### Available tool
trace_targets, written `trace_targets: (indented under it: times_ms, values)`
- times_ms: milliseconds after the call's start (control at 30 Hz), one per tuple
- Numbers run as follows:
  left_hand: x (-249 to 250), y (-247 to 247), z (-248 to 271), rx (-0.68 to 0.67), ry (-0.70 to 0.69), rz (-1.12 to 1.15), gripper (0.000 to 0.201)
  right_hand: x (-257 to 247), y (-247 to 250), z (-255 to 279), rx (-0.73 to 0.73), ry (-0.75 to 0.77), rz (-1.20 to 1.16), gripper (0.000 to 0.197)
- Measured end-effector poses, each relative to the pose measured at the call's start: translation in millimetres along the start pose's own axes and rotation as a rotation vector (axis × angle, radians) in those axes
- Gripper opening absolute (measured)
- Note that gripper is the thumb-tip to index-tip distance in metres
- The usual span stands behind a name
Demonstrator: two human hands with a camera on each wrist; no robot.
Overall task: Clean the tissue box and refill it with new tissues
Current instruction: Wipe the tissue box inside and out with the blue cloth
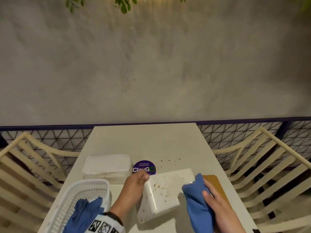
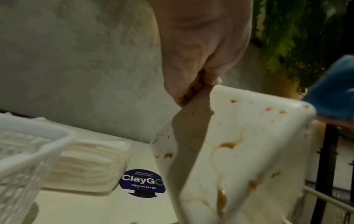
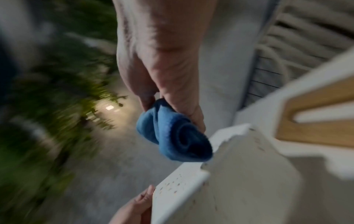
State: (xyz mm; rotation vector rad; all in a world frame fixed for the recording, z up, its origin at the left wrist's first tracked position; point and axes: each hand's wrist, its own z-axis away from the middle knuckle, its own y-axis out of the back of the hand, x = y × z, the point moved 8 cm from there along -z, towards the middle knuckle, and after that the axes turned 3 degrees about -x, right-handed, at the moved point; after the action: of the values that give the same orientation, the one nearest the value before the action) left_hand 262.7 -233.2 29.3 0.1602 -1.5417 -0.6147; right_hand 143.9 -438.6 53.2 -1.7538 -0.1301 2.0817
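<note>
Head view: left hand [image 1: 134, 184] fingers [image 2: 195, 91] pinch the far left corner of the box [image 1: 165, 190], tilted up off the desk [image 1: 151, 142]. Right hand [image 1: 218, 204] fingers clasp a blue cloth [image 1: 196, 197] against the box's right end. Tissues [image 1: 107, 165] lie beyond a basket [image 1: 79, 199], left.
</note>
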Motion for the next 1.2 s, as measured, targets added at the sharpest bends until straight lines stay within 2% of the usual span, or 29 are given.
trace_targets:
  times_ms: [33, 67, 167, 233, 300, 400, 433, 567, 700, 733, 833, 867, 967, 1000, 1100, 1133, 1200]
  values:
    - [-2, 0, 9, -0.003, 0.001, 0.050, 0.031, -10, -14, 4, -0.028, 0.075, 0.176, 0.035]
    - [-3, 0, 18, 0.000, -0.003, 0.085, 0.029, -14, -29, 5, -0.063, 0.161, 0.345, 0.031]
    - [1, 4, 39, 0.066, -0.033, 0.187, 0.032, -2, -89, 14, -0.236, 0.369, 0.868, 0.030]
    - [3, 11, 50, 0.127, -0.034, 0.269, 0.037, 15, -106, 22, -0.334, 0.485, 1.061, 0.035]
    - [1, 14, 60, 0.141, -0.030, 0.303, 0.038, 19, -104, 23, -0.349, 0.546, 1.048, 0.034]
    - [-1, 12, 72, 0.176, -0.026, 0.310, 0.037, 8, -103, 15, -0.206, 0.547, 1.012, 0.039]
    - [-1, 13, 73, 0.215, -0.017, 0.325, 0.038, 7, -111, 16, -0.205, 0.554, 1.006, 0.040]
    - [-1, 31, 78, 0.374, -0.017, 0.433, 0.038, 11, -131, 28, -0.392, 0.664, 1.016, 0.034]
    - [13, 35, 82, 0.418, -0.074, 0.417, 0.038, -11, -120, 13, -0.243, 0.676, 1.050, 0.032]
    - [14, 37, 81, 0.453, -0.065, 0.437, 0.039, -14, -130, 16, -0.265, 0.702, 1.043, 0.031]
    - [8, 48, 79, 0.545, -0.099, 0.490, 0.040, -7, -151, 33, -0.468, 0.811, 1.076, 0.032]
    - [9, 50, 79, 0.545, -0.121, 0.453, 0.039, -10, -144, 29, -0.453, 0.812, 1.078, 0.032]
    - [18, 48, 80, 0.554, -0.140, 0.424, 0.038, -31, -130, 15, -0.262, 0.855, 1.045, 0.031]
    - [21, 51, 80, 0.587, -0.141, 0.433, 0.038, -32, -139, 19, -0.277, 0.901, 1.049, 0.029]
    - [25, 62, 80, 0.660, -0.178, 0.481, 0.032, -22, -162, 40, -0.479, 1.030, 1.072, 0.022]
    - [28, 63, 80, 0.644, -0.186, 0.442, 0.029, -25, -159, 38, -0.486, 1.016, 1.073, 0.022]
    - [30, 60, 80, 0.614, -0.183, 0.400, 0.030, -39, -150, 26, -0.373, 0.991, 1.036, 0.025]
